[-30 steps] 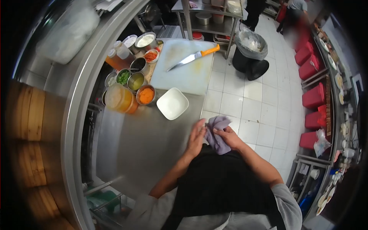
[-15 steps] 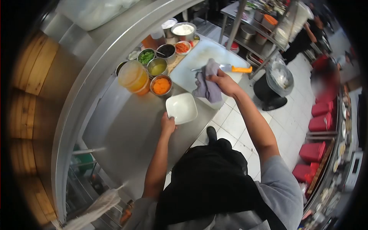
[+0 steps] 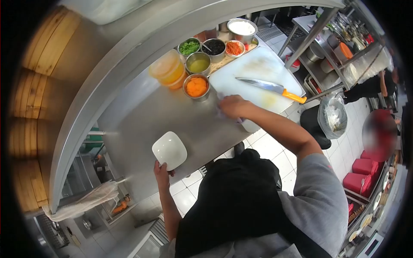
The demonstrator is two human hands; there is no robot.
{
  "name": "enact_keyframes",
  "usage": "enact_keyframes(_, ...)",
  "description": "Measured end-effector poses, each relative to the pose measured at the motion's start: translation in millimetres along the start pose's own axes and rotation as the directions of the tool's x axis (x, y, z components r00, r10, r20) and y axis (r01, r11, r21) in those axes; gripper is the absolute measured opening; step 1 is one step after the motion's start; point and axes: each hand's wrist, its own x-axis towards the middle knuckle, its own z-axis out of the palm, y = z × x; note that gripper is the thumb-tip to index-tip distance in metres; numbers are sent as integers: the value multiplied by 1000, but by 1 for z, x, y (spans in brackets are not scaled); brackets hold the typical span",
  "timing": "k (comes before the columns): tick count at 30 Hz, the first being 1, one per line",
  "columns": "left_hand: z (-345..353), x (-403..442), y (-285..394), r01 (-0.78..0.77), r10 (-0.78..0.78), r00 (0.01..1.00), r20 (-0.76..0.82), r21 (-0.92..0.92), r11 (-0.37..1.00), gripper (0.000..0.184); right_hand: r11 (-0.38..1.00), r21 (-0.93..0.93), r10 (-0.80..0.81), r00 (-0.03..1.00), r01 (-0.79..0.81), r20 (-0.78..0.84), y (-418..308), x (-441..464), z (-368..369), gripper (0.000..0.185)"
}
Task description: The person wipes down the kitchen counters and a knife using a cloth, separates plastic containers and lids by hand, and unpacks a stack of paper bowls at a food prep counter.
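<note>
A white square bowl (image 3: 170, 150) is held at its near rim by my left hand (image 3: 162, 173), thumb over the edge, over the left part of the steel counter (image 3: 133, 116). My right hand (image 3: 232, 107) is closed on a purple cloth (image 3: 221, 112), mostly hidden under it, on the steel beside the near left corner of the white cutting board (image 3: 254, 64). On the board lies a knife (image 3: 266, 85) with an orange handle. A metal cup of orange food (image 3: 196, 86) stands just left of my right hand.
Behind are cups of yellow-green liquid (image 3: 198, 65), chopped greens (image 3: 189, 47), black food (image 3: 214, 48) and shredded orange food (image 3: 234, 48), with an orange-filled tub (image 3: 168, 70). A lined bin (image 3: 332, 117) stands right of the counter. Another person (image 3: 373, 88) is at the far right.
My left hand has carried the white bowl left and nearer, away from the board. My right hand has brought the cloth from above the board down to the counter. The view has turned.
</note>
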Motion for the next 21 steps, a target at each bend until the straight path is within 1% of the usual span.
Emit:
enact_keyframes(1, -3, -4, 0, -1, 1, 1000, -7, -4, 1000, 16, 994, 84, -91, 970, 74, 224, 1, -7, -6, 24)
enact_keyframes(2, -5, -7, -1, 1, -2, 999, -36, -39, 999, 16, 994, 82, -91, 971, 74, 223, -2, -5, -6, 24)
enact_keyframes(3, -7, -9, -1, 1, -6, 998, -60, -71, 997, 17, 992, 48, -112, 993, 113, -23, -5, -2, -2, 24)
enact_keyframes(4, -10, -7, -5, 1, -4, 999, -53, -68, 998, 17, 990, 8, -132, 955, 139, -266, -8, 1, 5, 25)
enact_keyframes(5, -13, -3, -11, -18, 11, 997, -83, -84, 996, 17, 991, 13, -122, 955, 130, -270, -9, 18, 24, 25)
enact_keyframes(6, -17, 2, -15, -39, 28, 994, -109, -98, 994, 17, 993, -50, -114, 888, 102, -446, -7, 44, 53, 23)
enact_keyframes(7, -20, 8, -16, -42, 34, 995, -92, -93, 995, 17, 992, -110, -112, 788, 57, -606, -7, 58, 68, 21)
enact_keyframes(8, -22, 16, -17, -55, 50, 994, -95, -49, 997, 18, 993, -107, -97, 787, 40, -609, -11, 51, 64, 21)
enact_keyframes(9, -24, 22, -16, -65, 64, 993, -97, -5, 998, 19, 988, -156, -74, 897, 5, -437, -20, 36, 55, 21)
enact_keyframes(10, -24, 28, -15, -62, 61, 994, -86, -6, 998, 19, 978, -210, -39, 969, -13, -244, -27, 22, 46, 22)
enact_keyframes(11, -23, 33, -12, -57, 54, 996, -71, -39, 998, 20, 978, -207, -29, 971, -21, -236, -27, 11, 38, 22)
enact_keyframes(12, -21, 37, -5, -54, 50, 997, -51, -70, 996, 22, 976, -132, -155, 976, 176, 150, -22, 0, 30, 24)
enact_keyframes(13, -19, 40, 2, -49, 46, 997, -55, -44, 998, 23, 946, 11, -286, 822, 323, 493, -15, -8, 24, 26)
enact_keyframes(14, -18, 50, 4, -56, 54, 998, -41, -51, 997, 23, 951, 3, -271, 829, 309, 490, -9, -17, 21, 26)
enact_keyframes(15, -18, 59, 4, -50, 49, 998, -27, -36, 998, 25, 960, 63, -280, 926, 273, 251, -2, -27, 20, 23)
enact_keyframes(16, -18, 64, 2, -37, 37, 999, -12, -13, 999, 26, 958, 136, -257, 967, 254, 2, 0, -34, 23, 20)
enact_keyframes(17, -14, 66, 4, -29, 29, 1000, 4, -7, 1000, 26, 985, 135, -111, 994, 111, -7, 1, -23, 31, 23)
enact_keyframes(18, -8, 68, 10, -27, 27, 1000, 7, 2, 1000, 27, 984, 149, -94, 996, 94, -4, -10, -18, 36, 23)
enact_keyframes(19, -4, 71, 15, -29, 28, 1000, 10, 13, 1000, 28, 993, 98, -36, 961, 65, -272, -21, -10, 41, 26)
enact_keyframes(20, -2, 75, 15, -33, 32, 999, 30, 26, 999, 28, 999, 51, 12, 851, 17, -525, -27, -6, 47, 28)
enact_keyframes(21, 2, 81, 13, -7, 7, 998, 58, 0, 1000, 29, 998, 59, 33, 847, -2, -530, -32, -4, 67, 28)
